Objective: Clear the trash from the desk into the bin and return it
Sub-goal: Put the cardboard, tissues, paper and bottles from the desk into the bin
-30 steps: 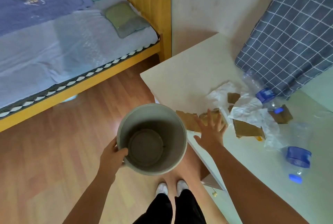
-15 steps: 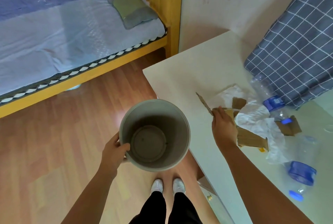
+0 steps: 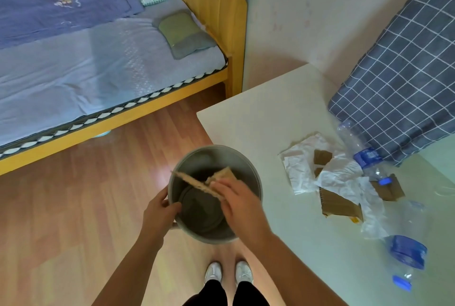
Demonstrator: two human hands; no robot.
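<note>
A grey round bin hangs beside the desk's front-left edge, gripped at its near rim by my left hand. My right hand is over the bin's mouth, shut on a torn piece of brown cardboard. On the white desk lies a pile of trash: crumpled white paper, more cardboard pieces, thin clear plastic and two clear plastic bottles with blue labels and caps, one bottle at the back, the other bottle near the front right.
A blue checked folded blanket lies on the desk's far right against the wall. A wooden-framed bed with blue bedding stands to the left across a wooden floor. My feet in white shoes are below the bin.
My right hand lifted the cardboard piece off the desk and carried it left over the bin's mouth. My left hand still holds the bin.
</note>
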